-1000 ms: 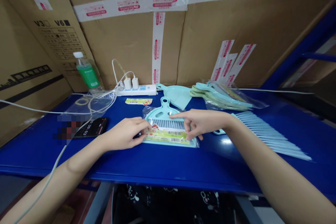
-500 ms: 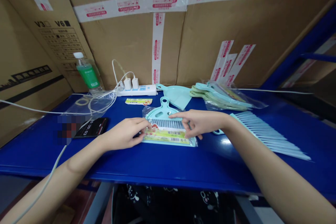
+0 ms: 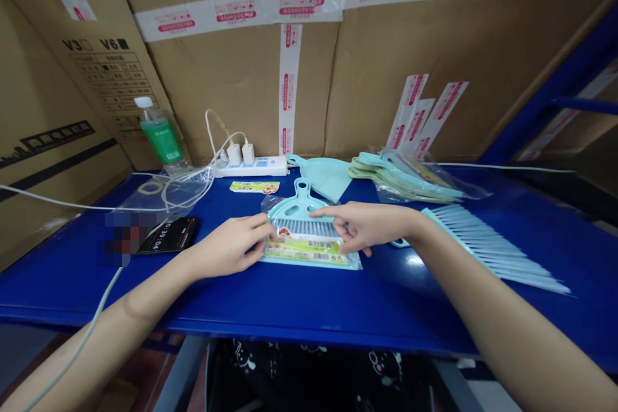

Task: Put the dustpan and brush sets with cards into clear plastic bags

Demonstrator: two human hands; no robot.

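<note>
Touching a turquoise dustpan [image 3: 300, 205], film-wrapped with grey-bristled brush [image 3: 311, 228] and yellow-green card [image 3: 309, 248], with bent left fingers [image 3: 263, 232] and half-curled right fingers [image 3: 342, 228]; cannot tell if gripping.

This looked like a makeshift workstation in a storeroom or workshop — which of the two could not be told. Cardboard panels [image 3: 232, 77] strapped with printed packing tape [image 3: 290, 96] stood behind a glossy blue worktop [image 3: 270, 309], one bearing carton print with tick boxes. A blue frame post [image 3: 528, 102] slanted at the right, and a packaged dustpan set [image 3: 313, 256] lay near a pile of bagged ones [image 3: 410, 180] — like shop stock.
</note>
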